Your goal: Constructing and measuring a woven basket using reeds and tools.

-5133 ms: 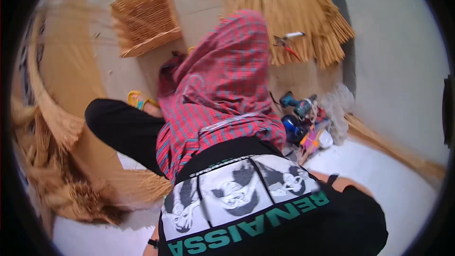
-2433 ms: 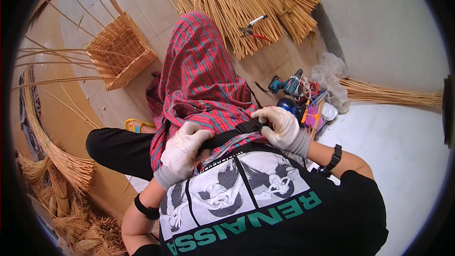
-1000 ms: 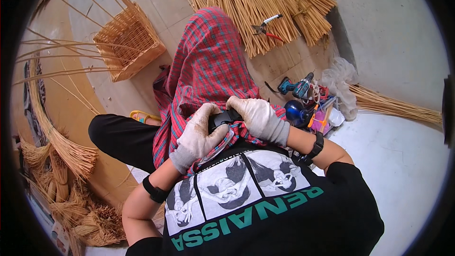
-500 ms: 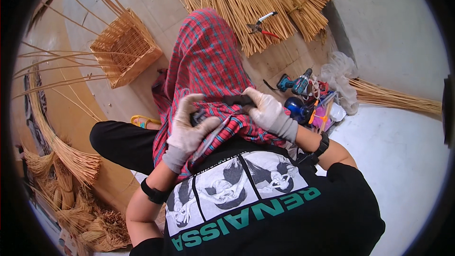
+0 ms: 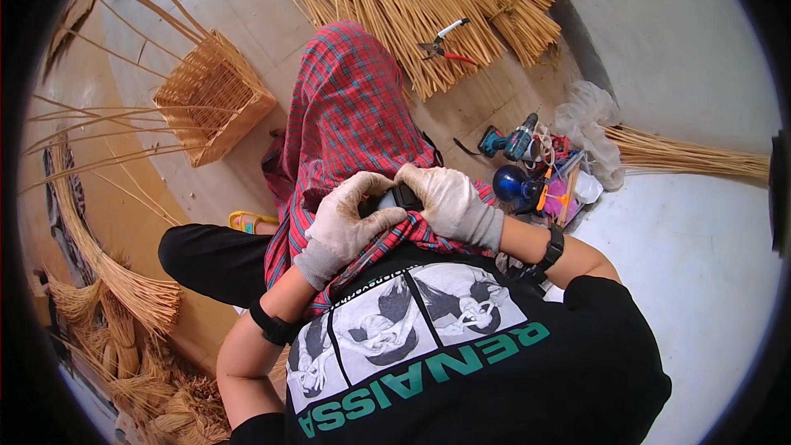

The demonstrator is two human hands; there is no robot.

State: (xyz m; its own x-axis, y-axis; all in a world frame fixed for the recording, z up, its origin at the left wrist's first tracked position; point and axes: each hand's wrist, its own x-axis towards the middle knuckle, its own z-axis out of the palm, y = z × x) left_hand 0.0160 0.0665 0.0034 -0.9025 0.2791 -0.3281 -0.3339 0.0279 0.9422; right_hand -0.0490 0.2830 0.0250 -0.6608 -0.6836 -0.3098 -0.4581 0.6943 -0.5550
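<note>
Both of my gloved hands meet at my waist, over a red plaid cloth [image 5: 350, 82] draped across my lap and raised knee. My left hand [image 5: 348, 218] curls with thumb and fingers around one side of a black buckle [image 5: 404, 197]. A greyish piece shows beside its thumb, partly hidden. From the other side, my right hand [image 5: 449, 204] pinches the same buckle, its fingers bent inward. The white gloves are soiled brown at the fingertips. Folds of the cloth bunch up just under both hands.
A half-woven wicker basket [image 5: 216, 99] with long loose stakes stands at far left. Bundled rods [image 5: 395, 16] lie ahead, with pruning shears [image 5: 445, 43] on them. A cordless drill [image 5: 512, 140] and a blue round object [image 5: 511, 184] sit right. Fibre bundles [image 5: 136, 280] lie left.
My hands have come together from apart. The black pieces that each held now meet as one buckle between them. The view has shifted slightly.
</note>
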